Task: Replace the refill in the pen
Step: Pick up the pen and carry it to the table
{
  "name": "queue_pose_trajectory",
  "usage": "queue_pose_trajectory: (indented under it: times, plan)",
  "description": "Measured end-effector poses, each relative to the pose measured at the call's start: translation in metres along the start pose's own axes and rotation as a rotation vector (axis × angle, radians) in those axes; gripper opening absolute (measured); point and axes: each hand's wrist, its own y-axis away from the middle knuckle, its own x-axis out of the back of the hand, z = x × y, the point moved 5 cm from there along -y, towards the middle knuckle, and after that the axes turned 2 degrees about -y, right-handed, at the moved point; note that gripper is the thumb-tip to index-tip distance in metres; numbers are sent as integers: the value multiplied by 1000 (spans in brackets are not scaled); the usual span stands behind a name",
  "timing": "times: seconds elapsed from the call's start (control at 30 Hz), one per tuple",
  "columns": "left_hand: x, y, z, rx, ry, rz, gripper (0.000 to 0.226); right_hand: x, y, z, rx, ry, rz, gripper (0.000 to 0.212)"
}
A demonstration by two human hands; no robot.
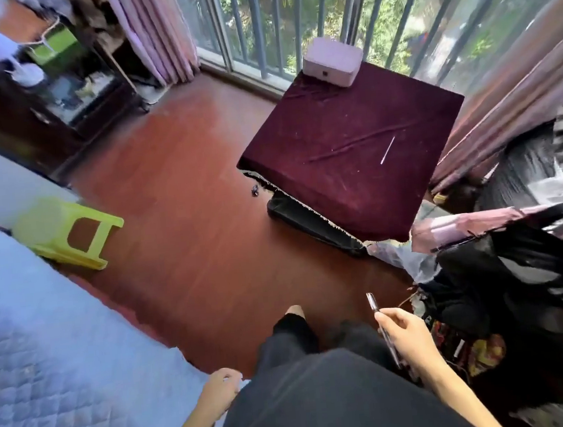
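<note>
My right hand (407, 333) grips a clear pen (376, 309) with a dark tip, low at the right above my lap, its tip pointing up and away. A thin white refill (388, 150) lies alone on the maroon-covered table (335, 146), well ahead of the hand. My left hand (220, 391) is curled into a loose fist beside my left thigh at the bed's edge; nothing shows in it.
A pink box (332, 61) stands on the table's far corner by the window bars. A yellow-green stool (68, 230) lies tipped on the red floor at left. A blue quilted bed (46, 356) fills the lower left. Dark bags and clothes (506, 277) crowd the right.
</note>
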Motion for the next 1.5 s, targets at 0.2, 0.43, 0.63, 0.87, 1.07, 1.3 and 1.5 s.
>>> queue_pose_trajectory:
  times: [0.2,0.43,0.63,0.87,1.07,1.3,1.5]
  plan:
    - [58,-65,163,-93,133,23,16,1,-57,-46,-7,-68,17,16]
    - [86,-108,284,-169,48,31,13,11,-150,-91,-38,-97,20,16]
    - [97,-117,309,-43,-1,9,18,26,-222,-140,-50,-144,16,15]
    - [128,-136,329,-53,-282,-75,19,38,-269,-185,-92,-254,96,9]
    - [155,-205,401,-70,-398,-153,17,33,-288,-205,-170,-326,209,7]
    - [146,-276,539,-225,-320,-187,16,9,-317,-228,-234,-365,264,11]
    - [81,-297,581,-275,-280,-329,15,-23,-366,-239,-280,-427,205,9]
